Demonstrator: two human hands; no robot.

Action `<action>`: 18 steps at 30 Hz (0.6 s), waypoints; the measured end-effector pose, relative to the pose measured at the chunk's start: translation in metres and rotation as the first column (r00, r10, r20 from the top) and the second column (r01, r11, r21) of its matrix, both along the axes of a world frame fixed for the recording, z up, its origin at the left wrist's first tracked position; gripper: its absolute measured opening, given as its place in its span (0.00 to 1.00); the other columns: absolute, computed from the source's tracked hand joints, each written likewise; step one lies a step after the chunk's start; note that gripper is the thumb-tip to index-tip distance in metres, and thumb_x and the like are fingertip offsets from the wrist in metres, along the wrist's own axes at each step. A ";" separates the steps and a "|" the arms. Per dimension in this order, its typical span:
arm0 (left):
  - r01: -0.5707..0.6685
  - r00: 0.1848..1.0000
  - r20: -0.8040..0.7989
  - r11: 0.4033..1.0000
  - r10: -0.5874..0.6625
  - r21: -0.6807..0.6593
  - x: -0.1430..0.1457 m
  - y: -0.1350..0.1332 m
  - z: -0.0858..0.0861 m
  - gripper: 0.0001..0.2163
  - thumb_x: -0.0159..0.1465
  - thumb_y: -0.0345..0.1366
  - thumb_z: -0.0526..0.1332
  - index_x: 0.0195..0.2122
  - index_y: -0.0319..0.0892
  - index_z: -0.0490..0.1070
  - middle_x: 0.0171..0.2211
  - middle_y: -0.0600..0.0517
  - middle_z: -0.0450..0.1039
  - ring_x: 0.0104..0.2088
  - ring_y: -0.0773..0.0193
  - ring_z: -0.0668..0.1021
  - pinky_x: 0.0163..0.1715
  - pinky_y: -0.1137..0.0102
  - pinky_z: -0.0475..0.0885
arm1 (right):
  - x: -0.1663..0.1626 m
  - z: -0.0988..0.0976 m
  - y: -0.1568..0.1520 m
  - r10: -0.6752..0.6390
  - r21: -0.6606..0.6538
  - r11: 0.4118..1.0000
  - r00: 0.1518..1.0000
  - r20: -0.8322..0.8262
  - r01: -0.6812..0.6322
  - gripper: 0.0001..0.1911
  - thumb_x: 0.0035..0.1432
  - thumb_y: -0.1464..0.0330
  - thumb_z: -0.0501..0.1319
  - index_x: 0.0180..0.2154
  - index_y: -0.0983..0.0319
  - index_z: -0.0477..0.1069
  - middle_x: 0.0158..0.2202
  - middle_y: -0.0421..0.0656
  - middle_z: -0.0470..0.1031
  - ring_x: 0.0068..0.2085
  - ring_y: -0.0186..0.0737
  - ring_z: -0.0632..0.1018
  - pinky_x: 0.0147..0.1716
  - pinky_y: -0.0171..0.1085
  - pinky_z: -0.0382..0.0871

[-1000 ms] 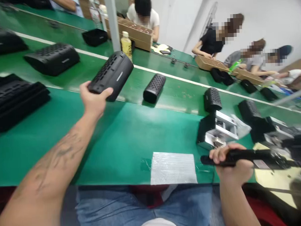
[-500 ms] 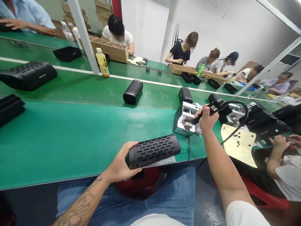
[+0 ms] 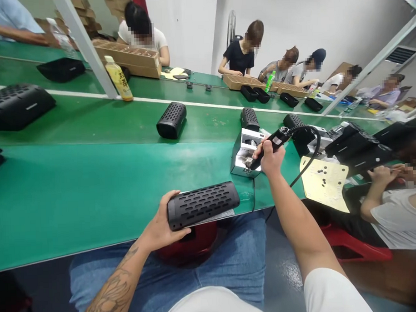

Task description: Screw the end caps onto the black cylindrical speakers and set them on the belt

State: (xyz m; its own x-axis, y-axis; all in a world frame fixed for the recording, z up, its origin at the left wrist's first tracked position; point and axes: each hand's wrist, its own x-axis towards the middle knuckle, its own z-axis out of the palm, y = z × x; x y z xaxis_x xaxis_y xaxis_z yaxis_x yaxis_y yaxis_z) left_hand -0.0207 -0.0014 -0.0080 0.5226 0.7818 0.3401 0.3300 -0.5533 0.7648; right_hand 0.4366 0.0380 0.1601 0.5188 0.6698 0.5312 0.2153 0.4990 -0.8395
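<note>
My left hand [image 3: 161,224] grips one end of a black perforated speaker shell [image 3: 203,205], held level over the near edge of the green table [image 3: 93,187]. My right hand [image 3: 269,157] is closed around a black corded hand tool [image 3: 271,144], its tip pointing down at a small metal stand [image 3: 245,154] on the table. The tool's black cable [image 3: 310,148] loops off to the right.
Several black speaker shells [image 3: 171,120] lie on the green conveyor belt beyond the table. A yellow bottle [image 3: 118,78] stands by a white post. A yellowish sheet [image 3: 323,183] with small black parts lies to the right. Other people sit working across the belt and at my right.
My left hand has brought the speaker shell from over the conveyor back to the table's near edge. My right hand has moved the tool forward to the metal stand.
</note>
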 end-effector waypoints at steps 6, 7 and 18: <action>0.002 1.000 0.001 1.000 -0.002 -0.002 0.004 -0.001 0.007 0.59 0.63 0.44 0.88 0.89 0.57 0.54 0.82 0.35 0.71 0.78 0.30 0.85 0.78 0.36 0.85 | -0.035 0.025 -0.067 0.182 0.092 0.980 0.981 -0.071 -0.175 0.37 0.64 0.27 0.79 0.44 0.51 0.77 0.22 0.29 0.71 0.18 0.37 0.72 0.22 0.40 0.76; 0.001 1.000 0.004 1.000 -0.001 -0.002 0.004 -0.002 0.007 0.60 0.62 0.44 0.89 0.89 0.57 0.55 0.82 0.35 0.72 0.79 0.30 0.84 0.79 0.35 0.84 | -0.043 0.029 -0.080 0.239 0.095 0.968 0.968 -0.080 -0.231 0.37 0.64 0.26 0.79 0.44 0.50 0.78 0.22 0.29 0.71 0.17 0.38 0.71 0.21 0.40 0.75; 0.006 0.998 0.056 0.999 -0.005 -0.034 0.007 -0.005 0.004 0.61 0.61 0.44 0.89 0.89 0.57 0.56 0.83 0.36 0.72 0.80 0.31 0.83 0.81 0.38 0.82 | -0.090 0.019 -0.119 0.469 0.082 0.882 0.881 -0.070 -0.463 0.31 0.65 0.33 0.83 0.44 0.51 0.83 0.22 0.32 0.78 0.16 0.40 0.74 0.22 0.42 0.77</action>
